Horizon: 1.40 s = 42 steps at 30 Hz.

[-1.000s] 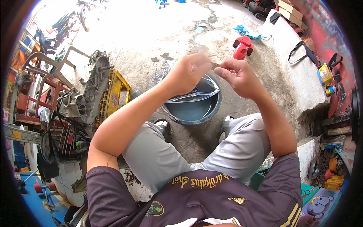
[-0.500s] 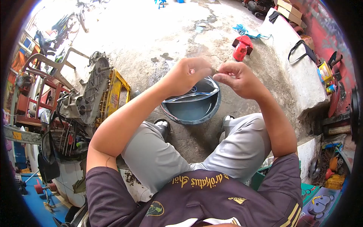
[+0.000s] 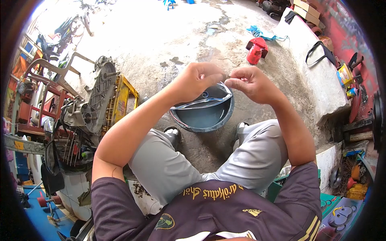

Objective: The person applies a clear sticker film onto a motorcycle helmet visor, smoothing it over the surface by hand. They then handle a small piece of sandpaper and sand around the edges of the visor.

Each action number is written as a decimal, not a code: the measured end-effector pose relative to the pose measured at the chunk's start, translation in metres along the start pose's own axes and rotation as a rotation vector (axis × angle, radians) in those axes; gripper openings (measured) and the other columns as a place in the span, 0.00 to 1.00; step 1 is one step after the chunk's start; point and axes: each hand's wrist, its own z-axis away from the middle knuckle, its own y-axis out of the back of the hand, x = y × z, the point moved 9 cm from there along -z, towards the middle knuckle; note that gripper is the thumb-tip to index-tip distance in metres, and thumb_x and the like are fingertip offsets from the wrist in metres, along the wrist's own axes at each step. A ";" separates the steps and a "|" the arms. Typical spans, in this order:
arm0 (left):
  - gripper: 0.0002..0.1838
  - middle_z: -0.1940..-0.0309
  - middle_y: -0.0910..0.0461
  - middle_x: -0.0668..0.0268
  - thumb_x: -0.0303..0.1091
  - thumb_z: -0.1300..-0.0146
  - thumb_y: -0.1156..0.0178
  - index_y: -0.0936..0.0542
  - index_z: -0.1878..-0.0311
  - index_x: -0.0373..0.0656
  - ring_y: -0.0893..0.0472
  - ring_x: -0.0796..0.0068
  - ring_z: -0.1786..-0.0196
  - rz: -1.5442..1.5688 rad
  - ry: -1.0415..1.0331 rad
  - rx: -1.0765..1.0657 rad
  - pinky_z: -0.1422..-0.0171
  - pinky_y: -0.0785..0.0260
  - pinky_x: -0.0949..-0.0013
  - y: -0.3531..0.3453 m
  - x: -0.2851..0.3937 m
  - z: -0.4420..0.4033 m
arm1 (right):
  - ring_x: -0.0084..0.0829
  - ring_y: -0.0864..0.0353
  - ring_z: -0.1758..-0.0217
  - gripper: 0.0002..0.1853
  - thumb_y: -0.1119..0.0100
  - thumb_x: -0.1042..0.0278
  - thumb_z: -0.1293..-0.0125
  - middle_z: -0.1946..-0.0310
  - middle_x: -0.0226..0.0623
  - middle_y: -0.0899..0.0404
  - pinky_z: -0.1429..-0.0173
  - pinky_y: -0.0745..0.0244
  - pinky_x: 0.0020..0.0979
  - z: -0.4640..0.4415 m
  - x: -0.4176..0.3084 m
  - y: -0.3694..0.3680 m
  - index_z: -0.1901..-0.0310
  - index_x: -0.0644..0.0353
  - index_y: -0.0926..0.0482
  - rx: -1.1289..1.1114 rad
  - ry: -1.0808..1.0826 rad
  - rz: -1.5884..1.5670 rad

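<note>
My left hand (image 3: 199,82) is closed in a pinch above the upper left of a dark round basin (image 3: 205,129). Close by on the right, my right hand (image 3: 251,84) is closed too, thumb against fingers. Between the fingertips of both hands is something small and dark, too tiny to make out. Water lies in the basin, with a folded clear and white plastic-like piece (image 3: 203,105) across its upper part. The fingers of my left hand are partly blurred.
A metal engine casing (image 3: 100,94) leans by a yellow crate (image 3: 122,98) on the left. Beyond the basin stands a red object (image 3: 254,53), near a blue cloth (image 3: 261,33). A white ledge (image 3: 317,76) runs along the right.
Both hands stay close together above the basin, with only slight finger movements. The view has shifted very slightly.
</note>
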 end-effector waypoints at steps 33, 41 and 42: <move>0.14 0.62 0.12 0.63 0.37 0.26 0.34 0.13 0.48 0.35 0.19 0.75 0.58 -0.281 -0.105 0.203 0.49 0.24 0.65 0.013 0.022 -0.002 | 0.19 0.19 0.61 0.11 0.35 0.68 0.22 0.65 0.32 0.13 0.54 0.22 0.28 -0.005 -0.009 0.006 0.50 0.69 0.14 0.206 0.066 0.022; 0.13 0.60 0.11 0.61 0.37 0.26 0.33 0.12 0.48 0.38 0.18 0.73 0.56 -0.277 -0.084 0.174 0.45 0.24 0.64 0.009 0.021 -0.002 | 0.20 0.18 0.62 0.11 0.35 0.68 0.24 0.66 0.35 0.13 0.54 0.22 0.29 -0.002 -0.014 0.011 0.49 0.68 0.14 0.247 0.083 0.054; 0.13 0.59 0.11 0.60 0.37 0.27 0.33 0.12 0.48 0.38 0.17 0.72 0.56 -0.275 -0.079 0.174 0.45 0.24 0.64 0.009 0.020 -0.002 | 0.20 0.18 0.62 0.11 0.35 0.68 0.24 0.66 0.35 0.13 0.54 0.22 0.30 -0.003 -0.013 0.010 0.49 0.68 0.14 0.240 0.091 0.064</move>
